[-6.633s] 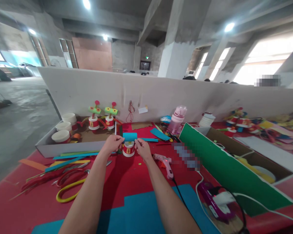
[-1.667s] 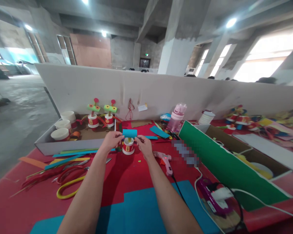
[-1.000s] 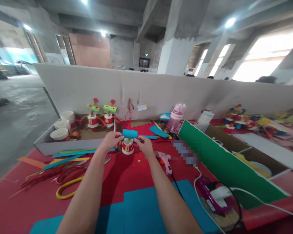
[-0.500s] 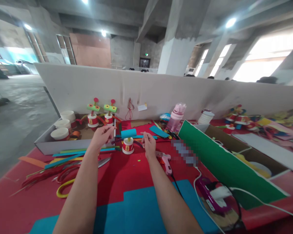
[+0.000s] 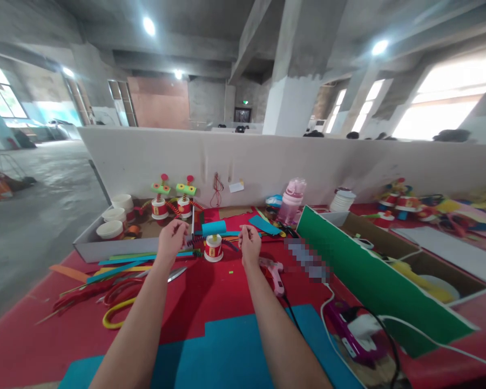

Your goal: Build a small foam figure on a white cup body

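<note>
A small paper-cup figure [image 5: 213, 249] stands upright on the red table between my hands. It has a red and white cup body, a blue paper tube [image 5: 214, 227] across its top and dark folded-paper arms at its sides. My left hand [image 5: 173, 237] hovers just left of the figure, fingers curled in and closed. On the other side, my right hand [image 5: 249, 244] is pinched, thumb against fingers, apart from the tube. Anything thin inside either pinch is too small to make out. A pink glue gun [image 5: 276, 276] lies right of my right hand.
Scissors with yellow handles [image 5: 117, 316] and paper strips [image 5: 117, 270] lie at left. Behind them, a white box [image 5: 113, 249] holds cups and two finished-looking figures [image 5: 159, 205]. Blue sheets [image 5: 230, 346] cover the front. A green-sided box [image 5: 368, 281], pink bottle [image 5: 291, 201] and purple power strip [image 5: 354, 329] stand right.
My right hand has moved slightly right, away from the tube, and its extended finger has curled in. My left hand stays beside the figure. The view has shifted slightly.
</note>
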The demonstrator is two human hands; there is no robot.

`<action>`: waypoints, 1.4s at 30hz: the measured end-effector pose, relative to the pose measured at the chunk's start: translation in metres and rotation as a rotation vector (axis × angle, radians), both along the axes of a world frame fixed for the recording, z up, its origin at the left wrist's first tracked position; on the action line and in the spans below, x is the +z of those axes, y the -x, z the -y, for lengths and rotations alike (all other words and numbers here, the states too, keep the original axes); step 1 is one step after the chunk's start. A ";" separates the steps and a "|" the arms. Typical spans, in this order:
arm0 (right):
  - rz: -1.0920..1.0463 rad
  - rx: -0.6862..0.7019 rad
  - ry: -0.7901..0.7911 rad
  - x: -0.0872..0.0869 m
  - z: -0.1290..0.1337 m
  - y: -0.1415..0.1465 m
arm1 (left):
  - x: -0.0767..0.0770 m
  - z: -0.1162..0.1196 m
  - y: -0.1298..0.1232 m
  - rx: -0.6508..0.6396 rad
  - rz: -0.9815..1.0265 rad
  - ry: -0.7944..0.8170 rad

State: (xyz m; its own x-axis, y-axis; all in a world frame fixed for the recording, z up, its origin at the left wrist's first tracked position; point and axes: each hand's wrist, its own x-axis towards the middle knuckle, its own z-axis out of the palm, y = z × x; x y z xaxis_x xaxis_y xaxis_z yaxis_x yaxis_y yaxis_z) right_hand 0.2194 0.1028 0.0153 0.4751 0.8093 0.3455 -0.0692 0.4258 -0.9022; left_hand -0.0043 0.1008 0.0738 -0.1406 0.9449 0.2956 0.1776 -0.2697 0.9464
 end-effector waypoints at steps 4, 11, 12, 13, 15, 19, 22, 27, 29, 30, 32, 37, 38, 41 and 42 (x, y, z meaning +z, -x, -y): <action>-0.091 0.026 -0.039 0.004 0.013 0.007 | -0.026 0.017 0.005 0.077 -0.126 0.009; 0.003 0.208 0.048 0.003 0.051 0.022 | -0.072 0.041 -0.001 0.066 -0.078 0.020; 0.029 0.217 0.044 0.000 0.053 0.023 | -0.073 0.042 -0.003 0.061 -0.080 0.012; 0.059 0.236 0.031 -0.002 0.054 0.024 | -0.073 0.043 -0.005 0.058 -0.084 0.006; 0.123 0.302 0.005 -0.007 0.053 0.026 | -0.072 0.042 -0.007 0.067 -0.082 -0.008; 0.192 0.392 0.021 -0.012 0.051 0.029 | -0.074 0.044 -0.011 0.149 -0.070 -0.043; 0.148 0.459 0.034 -0.009 0.053 0.033 | -0.078 0.049 -0.014 0.170 -0.118 -0.068; 0.066 0.712 0.076 0.001 0.065 0.046 | -0.073 0.059 -0.021 0.052 -0.112 -0.122; 0.138 0.700 0.110 0.003 0.068 0.049 | -0.072 0.060 -0.023 0.015 -0.098 -0.108; 0.192 0.646 0.111 0.003 0.068 0.049 | -0.072 0.060 -0.023 0.011 -0.096 -0.098; 0.304 0.487 0.050 0.001 0.066 0.047 | -0.071 0.058 -0.022 0.033 -0.102 -0.075; 0.378 0.254 -0.003 -0.013 0.053 0.033 | -0.050 0.039 -0.008 0.109 -0.083 -0.143; 0.365 0.234 0.031 -0.015 0.050 0.031 | -0.043 0.034 -0.006 0.126 -0.070 -0.151; 0.328 0.184 0.059 -0.019 0.046 0.027 | -0.021 0.021 -0.001 0.030 -0.139 -0.103; 0.316 0.146 0.056 -0.018 0.045 0.026 | -0.015 0.018 -0.001 -0.025 -0.190 -0.103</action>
State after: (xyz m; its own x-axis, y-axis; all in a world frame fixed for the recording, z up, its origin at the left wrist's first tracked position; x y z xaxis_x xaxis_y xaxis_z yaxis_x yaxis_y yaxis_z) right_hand 0.1937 0.0581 -0.0026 0.2300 0.8825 0.4103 0.1607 0.3814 -0.9103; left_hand -0.0037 0.0831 0.0585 -0.0499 0.9108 0.4098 0.3418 -0.3700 0.8639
